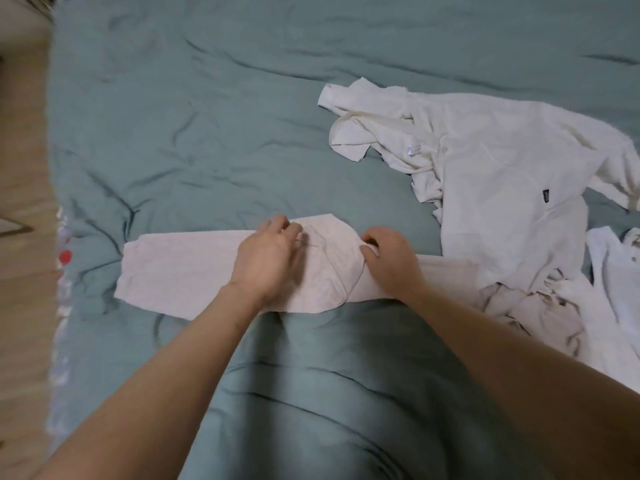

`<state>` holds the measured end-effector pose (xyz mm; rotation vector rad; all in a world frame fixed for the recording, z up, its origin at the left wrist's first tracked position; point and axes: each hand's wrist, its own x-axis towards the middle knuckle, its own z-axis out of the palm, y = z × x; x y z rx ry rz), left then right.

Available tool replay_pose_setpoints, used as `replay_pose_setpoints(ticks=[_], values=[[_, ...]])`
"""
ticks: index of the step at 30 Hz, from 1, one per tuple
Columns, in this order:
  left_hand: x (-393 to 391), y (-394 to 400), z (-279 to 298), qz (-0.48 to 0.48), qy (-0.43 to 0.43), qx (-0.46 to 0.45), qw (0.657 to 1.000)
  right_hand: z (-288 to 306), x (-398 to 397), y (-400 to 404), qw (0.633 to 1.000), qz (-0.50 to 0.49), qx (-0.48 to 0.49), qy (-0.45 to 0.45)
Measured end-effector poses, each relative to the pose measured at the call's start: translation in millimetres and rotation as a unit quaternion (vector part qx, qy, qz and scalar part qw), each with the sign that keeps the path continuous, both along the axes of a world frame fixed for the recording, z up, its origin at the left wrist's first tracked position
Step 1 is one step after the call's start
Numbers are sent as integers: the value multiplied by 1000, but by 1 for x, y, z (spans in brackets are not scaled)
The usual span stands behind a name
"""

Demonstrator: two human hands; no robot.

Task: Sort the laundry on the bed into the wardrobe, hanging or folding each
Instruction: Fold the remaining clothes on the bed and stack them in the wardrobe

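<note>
The pale pink garment (194, 268) lies flat on the bed (207, 116): soft, light, limp. Left hand (270, 261) presses it, fingers straight; right hand (388, 261) pinches a fold. Best taken at folded edges.

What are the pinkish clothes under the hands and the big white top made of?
Pinkish garment: looks like soft matte knit cloth, perhaps cotton; it lies limp, with a faint speckled texture. White top: seemingly a fluffier fabric, maybe fleece or terry; its surface looks fuzzy and it slumps in thick folds. The fibres themselves can't be confirmed.
</note>
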<state>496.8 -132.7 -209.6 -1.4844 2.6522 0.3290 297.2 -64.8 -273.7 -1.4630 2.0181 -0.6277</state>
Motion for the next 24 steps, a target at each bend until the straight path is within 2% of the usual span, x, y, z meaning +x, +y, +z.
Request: replay_pose_setpoints(ticks=[2, 4, 6, 8, 10, 12, 14, 15, 17, 19, 20, 21, 22, 24], values=[[-23, 6, -13, -14, 51, 26, 998, 2, 6, -6, 998, -41, 11, -51], [-42, 8, -24, 103, 115, 95, 983, 2, 11, -10, 994, -68, 30, -79], [-53, 5, -30, 254, 238, 179, 920, 3, 13, -13, 991, -84, 25, -99], [-60, 1, -30, 348, 318, 230, 852, 11, 18, -15, 989, -75, 9, -130], [-58, -5, -29, 404, 344, 268, 804, 21, 26, -16, 986, -19, 0, -168], [-50, -9, -30, 433, 359, 297, 771, 30, 34, -15, 975, 17, -10, -220], [-34, -10, -28, 433, 368, 257, 782, 32, 39, -16, 962, 8, -12, -274], [-23, -9, -25, 430, 357, 214, 801, 32, 41, -16, 959, -3, -12, -284], [4, -7, -21, 420, 309, 112, 846, 28, 41, -19, 970, -21, -22, -243], [34, -7, -22, 407, 146, 12, 902, 22, 37, -22, 987, -30, -26, -158], [47, -8, -27, 394, 61, -31, 916, 19, 34, -23, 991, -30, -22, -128], [55, -10, -30, 377, 21, -67, 923, 17, 31, -23, 994, -25, -19, -108], [57, -13, -33, 347, 35, -99, 932, 13, 28, -24, 996, -15, -18, -87], [43, -17, -34, 222, 126, -126, 959, 5, 24, -27, 999, 19, -20, -32]])
